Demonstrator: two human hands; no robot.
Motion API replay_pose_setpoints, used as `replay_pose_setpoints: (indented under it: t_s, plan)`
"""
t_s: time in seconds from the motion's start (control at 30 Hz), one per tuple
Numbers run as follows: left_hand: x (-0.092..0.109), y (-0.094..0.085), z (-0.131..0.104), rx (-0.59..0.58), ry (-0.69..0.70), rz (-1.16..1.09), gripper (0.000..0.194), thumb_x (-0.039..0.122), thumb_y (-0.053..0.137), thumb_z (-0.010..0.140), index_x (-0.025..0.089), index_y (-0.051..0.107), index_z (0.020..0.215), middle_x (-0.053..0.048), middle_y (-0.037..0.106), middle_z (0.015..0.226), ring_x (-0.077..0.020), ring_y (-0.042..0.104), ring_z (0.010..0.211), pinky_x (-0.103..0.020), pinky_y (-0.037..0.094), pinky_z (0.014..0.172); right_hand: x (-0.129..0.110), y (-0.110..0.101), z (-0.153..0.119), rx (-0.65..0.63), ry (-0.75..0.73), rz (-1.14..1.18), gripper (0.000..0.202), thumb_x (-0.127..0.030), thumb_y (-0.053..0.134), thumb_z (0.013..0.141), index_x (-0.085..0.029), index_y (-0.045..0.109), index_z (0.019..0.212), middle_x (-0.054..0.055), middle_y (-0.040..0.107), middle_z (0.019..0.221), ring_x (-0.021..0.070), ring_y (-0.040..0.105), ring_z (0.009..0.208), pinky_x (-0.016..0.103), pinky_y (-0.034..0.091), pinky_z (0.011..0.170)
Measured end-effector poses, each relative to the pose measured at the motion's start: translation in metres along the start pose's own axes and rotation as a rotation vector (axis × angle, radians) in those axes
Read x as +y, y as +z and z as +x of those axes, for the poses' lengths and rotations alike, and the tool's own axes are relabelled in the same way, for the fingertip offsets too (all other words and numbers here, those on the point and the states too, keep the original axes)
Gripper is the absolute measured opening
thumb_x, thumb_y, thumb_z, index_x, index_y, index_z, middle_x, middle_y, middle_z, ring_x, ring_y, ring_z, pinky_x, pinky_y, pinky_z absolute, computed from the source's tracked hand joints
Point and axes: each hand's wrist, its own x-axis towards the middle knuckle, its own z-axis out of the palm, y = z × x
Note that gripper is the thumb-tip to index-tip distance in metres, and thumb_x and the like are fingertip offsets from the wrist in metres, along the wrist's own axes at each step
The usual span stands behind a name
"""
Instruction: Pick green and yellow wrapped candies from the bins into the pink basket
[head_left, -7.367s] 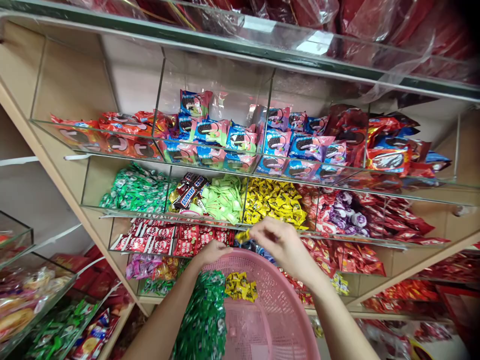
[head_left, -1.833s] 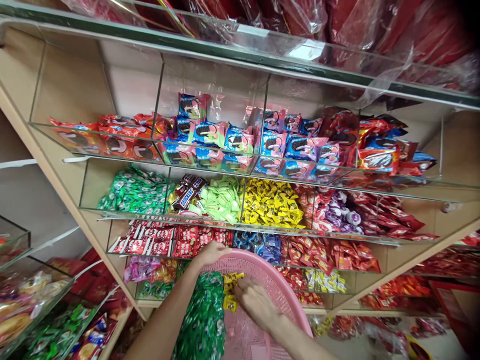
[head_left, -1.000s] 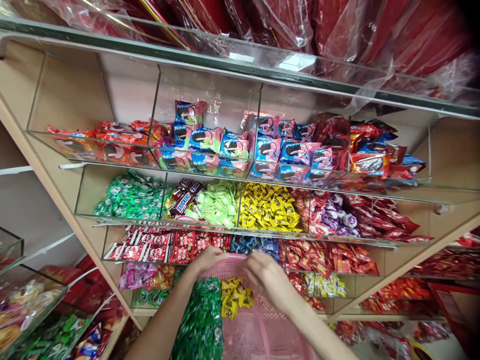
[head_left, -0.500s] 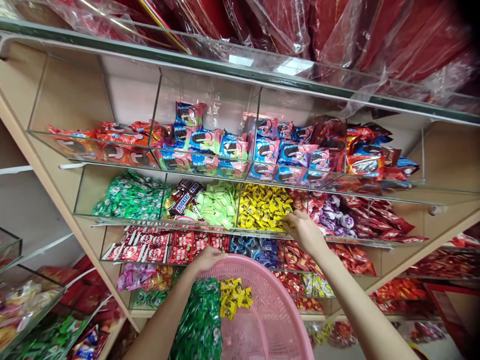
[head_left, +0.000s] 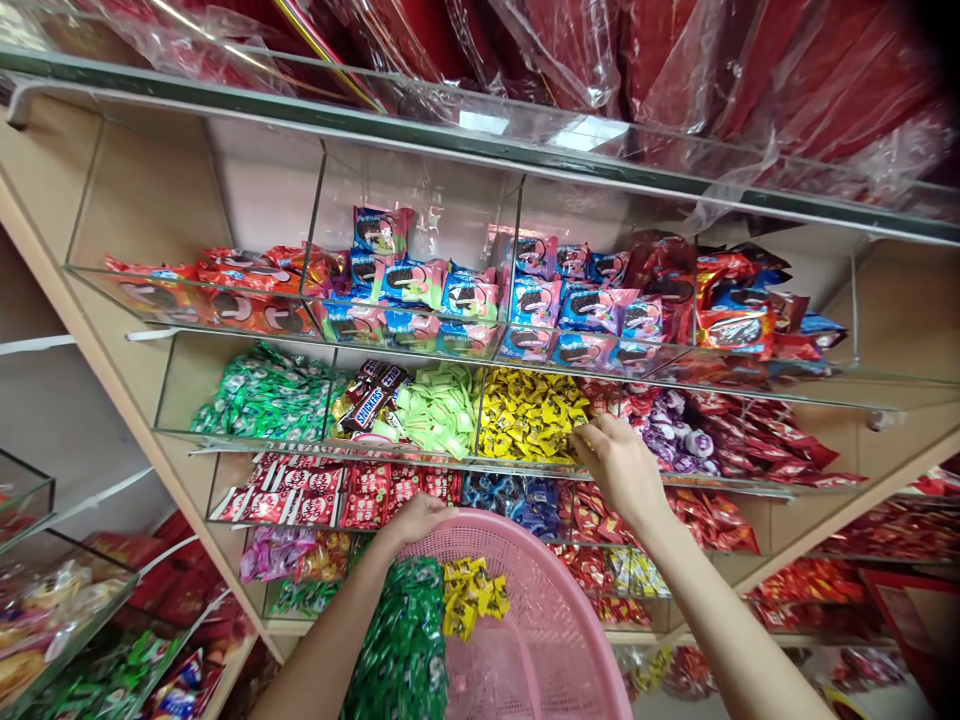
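Note:
My left hand grips the rim of a pink plastic basket, fingers wrapped over its edge. Inside the basket lie a large heap of green-wrapped candies and a smaller pile of yellow-wrapped candies. My right hand reaches to the right end of the shelf compartment of yellow candies. Its fingers are bent and drawn together, the tips touching those wrappers; what they hold, if anything, is hidden. Light green packets and Snickers bars fill the compartment to the left.
Clear dividers and a front panel edge the compartments. Above, a shelf carries blue-and-pink cookie packs. Red-and-white packets and blue candies lie below. Purple candies sit right of my right hand. A glass shelf edge crosses overhead.
My right hand has shifted slightly right, with its fingers still at the yellow candies. My left hand and the basket keep nearly the same place; the view has moved a little.

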Motion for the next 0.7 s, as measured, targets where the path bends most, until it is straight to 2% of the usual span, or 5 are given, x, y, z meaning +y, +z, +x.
replay_pose_setpoints:
  t_s: [0.1, 0.2, 0.33, 0.47, 0.7]
  plan:
    - [-0.002, -0.001, 0.001, 0.01, 0.015, 0.034, 0.052, 0.064, 0.048, 0.066, 0.013, 0.059, 0.064, 0.003, 0.046, 0.053, -0.0085, 0.036, 0.05, -0.02, 0.023, 0.047, -0.022, -0.014, -0.008, 0.086, -0.007, 0.175, 0.024, -0.029, 0.038, 0.087, -0.017, 0.06, 0.089, 0.008, 0.054, 0.082, 0.019, 0.049, 0.079, 0.03, 0.038, 0.068]
    - [-0.003, -0.001, 0.002, 0.015, 0.024, 0.066, 0.053, 0.064, 0.047, 0.066, 0.013, 0.058, 0.063, 0.003, 0.045, 0.053, -0.0086, 0.036, 0.05, -0.02, 0.023, 0.048, -0.055, -0.01, -0.022, 0.011, -0.028, 0.429, 0.022, -0.029, 0.041, 0.086, -0.018, 0.06, 0.088, 0.007, 0.056, 0.084, 0.0172, 0.052, 0.08, 0.029, 0.041, 0.07]
    - [-0.002, -0.001, 0.001, 0.013, 0.036, 0.047, 0.054, 0.065, 0.045, 0.066, 0.013, 0.056, 0.061, 0.004, 0.042, 0.052, -0.0075, 0.032, 0.05, -0.02, 0.022, 0.048, -0.097, 0.031, -0.051, -0.325, -0.056, 0.666, 0.017, -0.022, 0.045, 0.084, -0.018, 0.061, 0.081, 0.003, 0.058, 0.08, 0.0137, 0.054, 0.075, 0.024, 0.041, 0.066]
    - [-0.001, 0.0, 0.001, 0.026, 0.023, 0.057, 0.053, 0.065, 0.046, 0.065, 0.013, 0.053, 0.059, 0.005, 0.038, 0.051, -0.0073, 0.031, 0.049, -0.02, 0.021, 0.047, -0.113, 0.08, -0.081, -0.607, -0.028, 0.711, 0.015, -0.016, 0.048, 0.079, -0.017, 0.06, 0.07, 0.001, 0.06, 0.069, 0.0116, 0.053, 0.065, 0.02, 0.037, 0.059]
    - [-0.002, -0.001, 0.002, 0.037, 0.033, 0.105, 0.051, 0.064, 0.045, 0.066, 0.014, 0.052, 0.058, 0.005, 0.037, 0.051, -0.0079, 0.032, 0.05, -0.02, 0.021, 0.048, -0.11, 0.11, -0.106, -0.737, 0.08, 0.646, 0.016, -0.012, 0.047, 0.073, -0.016, 0.058, 0.062, 0.0, 0.059, 0.063, 0.0111, 0.049, 0.061, 0.02, 0.031, 0.055]
